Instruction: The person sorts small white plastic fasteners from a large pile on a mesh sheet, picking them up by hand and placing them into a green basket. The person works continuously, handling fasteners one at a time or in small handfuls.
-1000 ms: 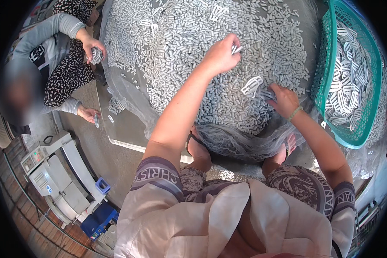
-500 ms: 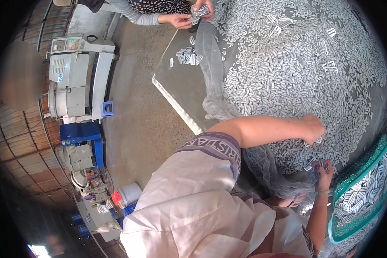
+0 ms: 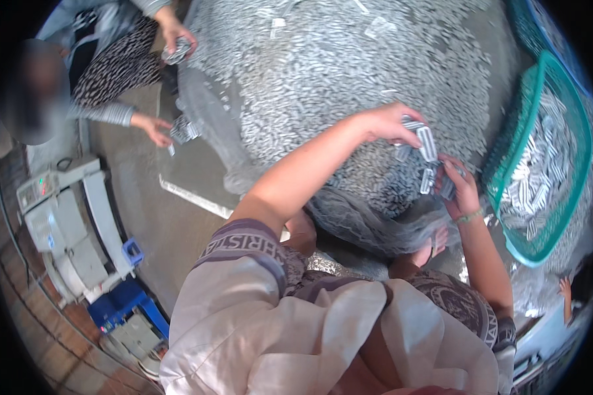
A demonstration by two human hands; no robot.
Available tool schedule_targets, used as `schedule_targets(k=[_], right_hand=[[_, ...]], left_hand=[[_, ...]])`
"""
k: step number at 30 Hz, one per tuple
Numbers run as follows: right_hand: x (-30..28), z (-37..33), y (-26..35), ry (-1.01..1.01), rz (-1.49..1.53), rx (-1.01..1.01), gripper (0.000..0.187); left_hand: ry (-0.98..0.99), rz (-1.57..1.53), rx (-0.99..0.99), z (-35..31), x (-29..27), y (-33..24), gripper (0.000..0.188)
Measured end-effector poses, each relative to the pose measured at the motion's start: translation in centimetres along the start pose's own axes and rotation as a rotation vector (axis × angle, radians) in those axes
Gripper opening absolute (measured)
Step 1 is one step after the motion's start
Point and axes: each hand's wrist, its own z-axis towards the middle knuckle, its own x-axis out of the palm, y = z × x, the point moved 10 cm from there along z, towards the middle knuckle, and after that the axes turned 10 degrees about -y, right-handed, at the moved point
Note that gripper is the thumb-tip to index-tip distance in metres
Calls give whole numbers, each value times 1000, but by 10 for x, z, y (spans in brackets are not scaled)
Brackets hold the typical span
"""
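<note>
Head view: left hand point(image 3: 389, 122) pinches a small flat silvery oblong piece point(image 3: 427, 141) with rounded ends, held over the big pile of identical pale metal pieces point(image 3: 336, 72) heaped on a clear plastic sheet point(image 3: 207, 125) on the floor. Right hand point(image 3: 460, 187) is curled closed around a few more of the same pieces point(image 3: 438, 181), just beside the left, next to a teal mesh basket point(image 3: 507, 158) part-filled with them. Another person's hands point(image 3: 153, 128) at upper left also hold pieces; a grey machine point(image 3: 66, 224) stands at left.
</note>
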Motion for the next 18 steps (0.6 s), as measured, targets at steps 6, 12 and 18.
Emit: schedule_targets(k=[6,12,18], right_hand=[[7,-2,7,45,-73,-73,26],[-11,-1,-22,-104,-106,27,15],[-34,-1,-37,-155,-127,22,14]], left_hand=[[51,42,-20,3,14,1,41],[64,410,435,28,25,19,51],[71,518,412,48,61,27,47]])
